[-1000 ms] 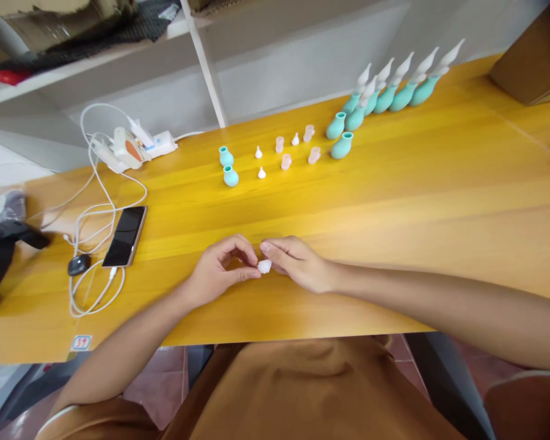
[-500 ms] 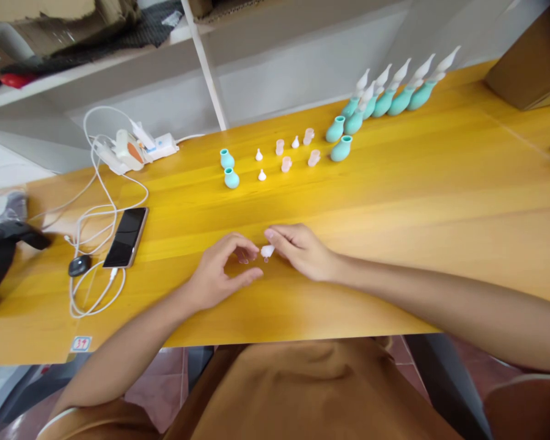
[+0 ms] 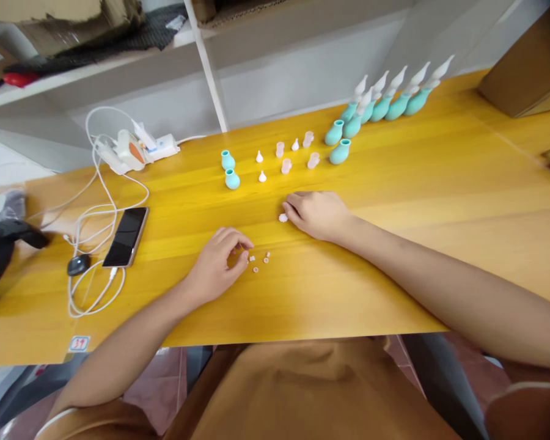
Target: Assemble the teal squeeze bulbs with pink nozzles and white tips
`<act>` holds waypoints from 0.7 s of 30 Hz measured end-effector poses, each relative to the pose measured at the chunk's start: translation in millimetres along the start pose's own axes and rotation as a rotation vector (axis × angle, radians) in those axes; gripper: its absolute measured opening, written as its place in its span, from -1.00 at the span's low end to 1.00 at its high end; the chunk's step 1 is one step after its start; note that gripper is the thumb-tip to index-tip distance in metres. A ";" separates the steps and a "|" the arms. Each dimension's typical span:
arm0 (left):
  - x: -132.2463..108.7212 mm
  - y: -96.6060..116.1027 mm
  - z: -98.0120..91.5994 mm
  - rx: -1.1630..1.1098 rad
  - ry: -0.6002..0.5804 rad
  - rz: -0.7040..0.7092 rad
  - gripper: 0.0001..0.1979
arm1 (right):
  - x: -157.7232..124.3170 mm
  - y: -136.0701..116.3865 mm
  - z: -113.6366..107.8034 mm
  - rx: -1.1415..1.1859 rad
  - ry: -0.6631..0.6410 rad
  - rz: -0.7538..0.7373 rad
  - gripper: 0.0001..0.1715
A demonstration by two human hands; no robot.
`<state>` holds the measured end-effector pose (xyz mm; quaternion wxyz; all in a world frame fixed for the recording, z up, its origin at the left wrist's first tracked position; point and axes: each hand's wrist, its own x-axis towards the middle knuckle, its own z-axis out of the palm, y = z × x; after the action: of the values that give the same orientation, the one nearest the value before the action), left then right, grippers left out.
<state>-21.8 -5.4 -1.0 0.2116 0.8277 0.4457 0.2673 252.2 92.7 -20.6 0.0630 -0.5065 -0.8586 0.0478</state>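
My right hand (image 3: 321, 215) rests low over the table, its fingers closed on a small white ridged plastic piece (image 3: 283, 217) that pokes out past the fingertips. On the left, my left hand (image 3: 219, 261) is loosely curved, with a gap between thumb and fingers. Several tiny pale pink rings (image 3: 255, 269) lie on the wood beside its fingertips. Beyond both hands stand two small teal bulbs (image 3: 232, 179), white cone-shaped tips (image 3: 262, 176) and pink translucent cup-like parts (image 3: 286, 165). Two more open teal bulbs (image 3: 340, 152) stand further right.
Several teal bulbs with long white nozzles (image 3: 396, 104) are lined up at the back right, near a cardboard box (image 3: 527, 67). A phone (image 3: 126, 237), white cables and a power strip (image 3: 162, 146) occupy the left side. A shelf divider (image 3: 206, 67) rises behind the table.
My right hand has moved away and to the right with the white piece. My left hand has drawn slightly left, its fingers closer together. Tiny pink rings now show on the table between the hands.
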 end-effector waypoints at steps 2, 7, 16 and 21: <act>-0.6 -0.3 0.1 0.011 -0.004 0.014 -0.89 | 1.7 7.7 -2.4 0.011 0.046 0.024 -0.49; -0.6 -0.9 -0.4 0.028 -0.004 0.010 -0.90 | 8.7 41.2 -7.7 0.063 0.302 0.151 -0.52; -0.5 -2.4 0.3 0.036 -0.036 -0.014 -0.85 | 22.3 62.6 8.6 0.027 0.280 0.175 -0.34; -0.7 -1.8 0.9 0.054 -0.096 0.000 -0.80 | 22.3 61.5 8.6 0.030 0.273 0.212 -0.40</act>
<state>-22.7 -5.1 -3.0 0.2104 0.8450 0.4419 0.2155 293.3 141.8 -36.8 0.1812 -0.5949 -0.7831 -0.0021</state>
